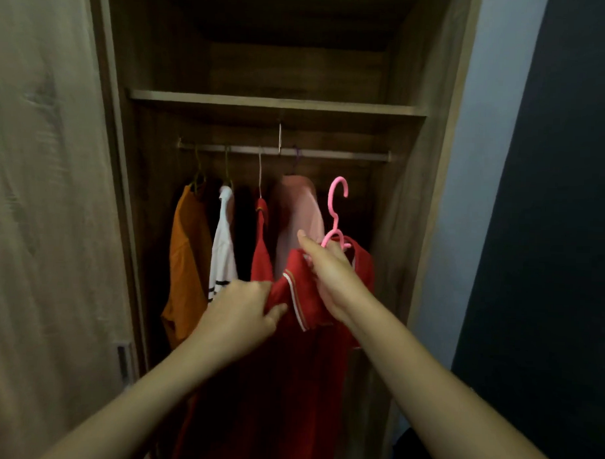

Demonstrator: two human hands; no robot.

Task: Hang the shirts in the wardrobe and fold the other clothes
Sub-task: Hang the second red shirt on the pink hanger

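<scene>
below the rail (283, 152), left hand (239, 316) and right hand (333, 278) grip a red white-trimmed shirt (289, 383)

**Nothing to read**

From where I stand, no word, label, brand or number can be made out: not on the red shirt (282, 383), the hung shirts (187, 259), or the wardrobe (278, 102). The light is dim and the view blurred.

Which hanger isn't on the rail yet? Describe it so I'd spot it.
Look in the wooden wardrobe, below the metal rail, right of the pale pink garment. The right hand holds a pink hanger carrying a red shirt; its thick hook is free, unlike the thin hooks over the rail.
</scene>
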